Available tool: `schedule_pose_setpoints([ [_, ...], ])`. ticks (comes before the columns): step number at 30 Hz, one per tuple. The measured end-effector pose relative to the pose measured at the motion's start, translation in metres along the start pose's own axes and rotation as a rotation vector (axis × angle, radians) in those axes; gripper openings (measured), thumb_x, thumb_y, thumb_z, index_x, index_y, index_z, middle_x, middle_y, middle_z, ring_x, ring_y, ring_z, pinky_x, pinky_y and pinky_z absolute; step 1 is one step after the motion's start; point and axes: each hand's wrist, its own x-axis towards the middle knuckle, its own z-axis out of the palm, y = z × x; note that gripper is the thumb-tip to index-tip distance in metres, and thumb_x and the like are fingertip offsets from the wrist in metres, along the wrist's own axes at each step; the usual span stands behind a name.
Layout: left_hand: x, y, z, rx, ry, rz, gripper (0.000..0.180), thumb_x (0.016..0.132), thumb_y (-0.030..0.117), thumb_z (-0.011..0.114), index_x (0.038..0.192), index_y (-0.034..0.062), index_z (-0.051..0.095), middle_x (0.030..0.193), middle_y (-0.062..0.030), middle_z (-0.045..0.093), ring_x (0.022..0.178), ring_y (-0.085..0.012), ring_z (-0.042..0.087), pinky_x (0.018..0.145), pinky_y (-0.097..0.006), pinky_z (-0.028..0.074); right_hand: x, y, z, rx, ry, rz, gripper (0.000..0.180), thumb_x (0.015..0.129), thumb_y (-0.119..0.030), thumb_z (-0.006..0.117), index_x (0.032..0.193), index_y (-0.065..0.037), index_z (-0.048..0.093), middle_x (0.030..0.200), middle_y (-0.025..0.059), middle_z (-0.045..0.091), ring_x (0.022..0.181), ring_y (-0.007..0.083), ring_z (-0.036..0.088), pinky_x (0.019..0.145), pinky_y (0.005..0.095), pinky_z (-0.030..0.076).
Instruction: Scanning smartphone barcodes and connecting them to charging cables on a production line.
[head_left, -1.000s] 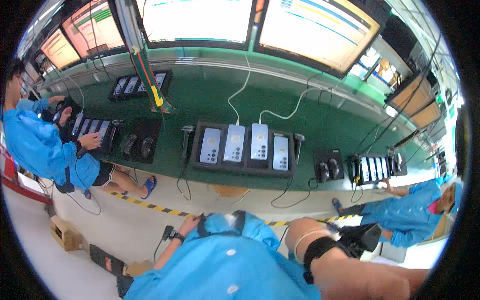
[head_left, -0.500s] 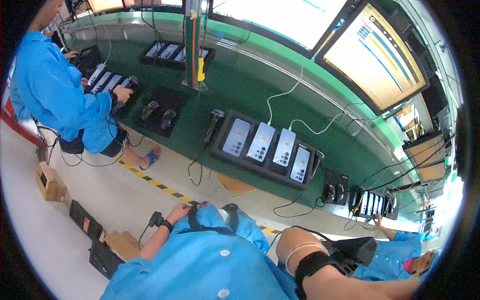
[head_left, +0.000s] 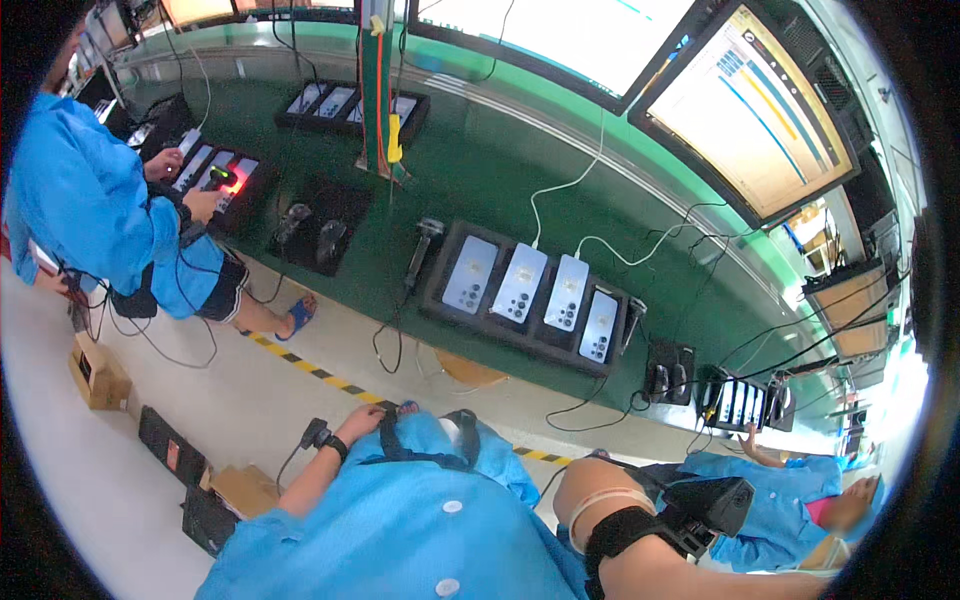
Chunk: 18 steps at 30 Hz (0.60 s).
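The left hand (head_left: 362,422), lower centre, rested against the blue smock (head_left: 400,520); grip indiscernible. The right hand was hidden behind the strapped forearm (lower right). Work on the phone tray (head_left: 530,300) appeared paused; resuming would require reaching forward.

A bright blue coat (head_left: 400,530) is being worn. Pale grey phones (head_left: 532,290) are being held in a black tray (head_left: 440,305) on a dark green bench (head_left: 480,170). Yellow and black stripes (head_left: 300,362) are being shown on the pale floor (head_left: 90,480).
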Motion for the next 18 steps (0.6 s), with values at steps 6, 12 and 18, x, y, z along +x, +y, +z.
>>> schedule_pose_setpoints([
  [6, 0.003, -0.017, 0.002, -0.096, -0.002, -0.033, 0.039, 0.091, 0.032, 0.056, 0.106, -0.0011, 0.070, 0.103, -0.0216, 0.070, 0.097, -0.0315, 0.068, 0.086, -0.040, 0.051, -0.002, 0.005, -0.005, 0.012, 0.009, 0.000, 0.031, 0.085, -0.003, 0.066, 0.114, -0.012, 0.067, 0.119, 0.0019, 0.062, 0.110, 0.0188, 0.058, 0.095, 0.0347, 0.048],
  [12, 0.011, -0.018, 0.005, -0.025, 0.004, -0.022, 0.041, 0.088, 0.032, 0.055, 0.110, -0.0001, 0.069, 0.109, -0.0222, 0.069, 0.103, -0.0363, 0.065, 0.091, -0.042, 0.050, 0.000, 0.006, -0.012, 0.023, 0.019, -0.003, 0.034, 0.085, -0.001, 0.067, 0.116, -0.014, 0.066, 0.122, 0.0006, 0.060, 0.113, 0.0180, 0.056, 0.096, 0.0346, 0.048],
  [18, 0.015, -0.008, 0.003, 0.004, -0.010, -0.002, 0.041, 0.089, 0.032, 0.054, 0.110, 0.0001, 0.069, 0.110, -0.0226, 0.068, 0.104, -0.0368, 0.065, 0.091, -0.043, 0.050, 0.001, 0.009, -0.014, 0.020, 0.021, -0.004, 0.037, 0.085, 0.000, 0.067, 0.118, -0.015, 0.065, 0.125, -0.0006, 0.059, 0.116, 0.0172, 0.055, 0.098, 0.0344, 0.047],
])
